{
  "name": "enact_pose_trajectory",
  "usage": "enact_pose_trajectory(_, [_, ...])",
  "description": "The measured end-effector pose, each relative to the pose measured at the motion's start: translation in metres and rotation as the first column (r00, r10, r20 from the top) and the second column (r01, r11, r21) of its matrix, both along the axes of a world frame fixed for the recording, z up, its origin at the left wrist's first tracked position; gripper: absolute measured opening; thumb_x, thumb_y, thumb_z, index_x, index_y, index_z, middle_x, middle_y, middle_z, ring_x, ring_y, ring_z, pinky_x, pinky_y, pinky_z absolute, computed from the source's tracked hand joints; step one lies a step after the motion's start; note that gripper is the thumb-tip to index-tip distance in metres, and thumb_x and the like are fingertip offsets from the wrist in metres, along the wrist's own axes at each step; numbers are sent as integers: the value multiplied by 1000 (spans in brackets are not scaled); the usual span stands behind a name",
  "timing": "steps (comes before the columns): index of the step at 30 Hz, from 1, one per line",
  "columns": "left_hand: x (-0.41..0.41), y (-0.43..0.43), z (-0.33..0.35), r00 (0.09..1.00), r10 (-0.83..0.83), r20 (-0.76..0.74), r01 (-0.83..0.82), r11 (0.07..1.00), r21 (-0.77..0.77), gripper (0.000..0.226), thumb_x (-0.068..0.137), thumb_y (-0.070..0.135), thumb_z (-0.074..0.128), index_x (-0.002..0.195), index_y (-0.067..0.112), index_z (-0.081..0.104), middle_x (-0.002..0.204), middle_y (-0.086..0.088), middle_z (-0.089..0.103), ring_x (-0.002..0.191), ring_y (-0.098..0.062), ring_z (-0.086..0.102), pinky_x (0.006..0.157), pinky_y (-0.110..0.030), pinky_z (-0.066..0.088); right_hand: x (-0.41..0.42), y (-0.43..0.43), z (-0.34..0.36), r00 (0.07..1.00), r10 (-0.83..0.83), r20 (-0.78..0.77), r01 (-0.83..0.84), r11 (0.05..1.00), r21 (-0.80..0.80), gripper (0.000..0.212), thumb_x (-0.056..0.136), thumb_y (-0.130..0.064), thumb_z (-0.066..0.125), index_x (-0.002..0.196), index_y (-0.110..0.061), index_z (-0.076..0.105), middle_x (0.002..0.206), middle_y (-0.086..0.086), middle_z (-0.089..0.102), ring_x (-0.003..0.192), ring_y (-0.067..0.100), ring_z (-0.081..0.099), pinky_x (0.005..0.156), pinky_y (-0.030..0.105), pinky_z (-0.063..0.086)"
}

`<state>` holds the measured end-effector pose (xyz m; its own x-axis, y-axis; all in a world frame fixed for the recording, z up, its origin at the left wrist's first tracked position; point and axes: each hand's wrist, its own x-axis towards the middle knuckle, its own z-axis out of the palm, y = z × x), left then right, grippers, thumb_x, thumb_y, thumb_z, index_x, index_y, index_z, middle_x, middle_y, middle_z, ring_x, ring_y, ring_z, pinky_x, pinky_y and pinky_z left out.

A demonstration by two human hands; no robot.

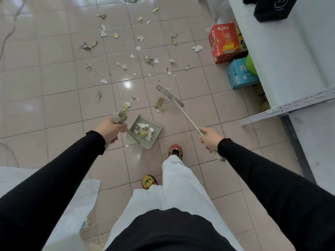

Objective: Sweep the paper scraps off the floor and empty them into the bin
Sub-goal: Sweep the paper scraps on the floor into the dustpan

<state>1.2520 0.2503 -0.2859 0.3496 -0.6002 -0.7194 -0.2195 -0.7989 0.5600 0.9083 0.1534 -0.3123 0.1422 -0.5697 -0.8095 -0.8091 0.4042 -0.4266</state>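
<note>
Both arms reach forward at mid-frame, the left hand (110, 130) gripping the dustpan (145, 132) handle, the right hand (211, 139) gripping the broom (170, 96) handle.

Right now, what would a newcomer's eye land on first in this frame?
Torn paper scraps litter the tiled floor ahead. Nearer the feet, the left hand holds a dustpan that already has scraps in it, and the right hand grips a broom. A red box sits at right, under a white table.
</note>
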Motion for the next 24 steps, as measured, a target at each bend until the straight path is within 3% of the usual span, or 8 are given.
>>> enact_pose_trajectory(7, [-23, -80, -7, 1000, -24, -6, 24, 1000, 18, 23, 95, 20, 58, 110, 3, 62, 101, -14, 67, 53, -16, 44, 45, -23, 37, 22, -124, -40, 995, 40, -95, -41, 999, -8, 42, 99, -8, 36, 139, -13, 48, 84, 12, 54, 60, 21, 47, 53, 32, 43])
enact_pose_trajectory(13, [-35, -114, -20, 1000, -11, -6, 12, 999, 49, 25, 95, 18, 58, 110, -1, 61, 103, -17, 67, 50, -17, 44, 41, -23, 36, 40, -159, -62, 969, 159, -188, -153, 987, 51, 41, 99, -8, 38, 139, -2, 46, 104, 21, 62, 76, 28, 55, 65, 37, 48])
enact_pose_trajectory(16, [-37, -122, -21, 1000, -10, -5, 11, 999, 46, 25, 95, 18, 57, 110, 0, 61, 102, -18, 67, 50, -17, 44, 41, -23, 36, 22, -138, -54, 936, 284, -208, -262, 956, 128, 42, 99, -11, 40, 140, -6, 47, 102, 18, 64, 71, 25, 56, 60, 34, 50])
enact_pose_trajectory(18, [-36, -125, -21, 1000, -16, -9, 16, 999, 49, 24, 94, 19, 58, 109, 1, 61, 102, -17, 68, 50, -17, 45, 41, -23, 37, -1, -119, -35, 931, 321, -174, -290, 939, 185, 44, 100, -11, 39, 143, -13, 46, 89, 10, 59, 59, 19, 51, 45, 24, 44])
enact_pose_trajectory(20, [-35, -126, -20, 1000, -11, -17, 12, 999, 48, 23, 94, 20, 58, 108, 2, 61, 102, -17, 68, 50, -17, 45, 41, -23, 36, -27, -104, -8, 950, 290, -118, -259, 940, 224, 50, 98, -7, 41, 147, -19, 43, 82, 5, 53, 50, 14, 44, 34, 20, 37])
enact_pose_trajectory(24, [-38, -124, -19, 1000, -10, -27, 12, 999, 41, 15, 93, 18, 59, 100, 6, 59, 98, -15, 66, 49, -18, 44, 42, -22, 36, -63, -76, 36, 985, 164, -60, -145, 958, 246, 55, 96, -9, 43, 148, -27, 41, 84, 4, 54, 48, 12, 41, 35, 21, 36])
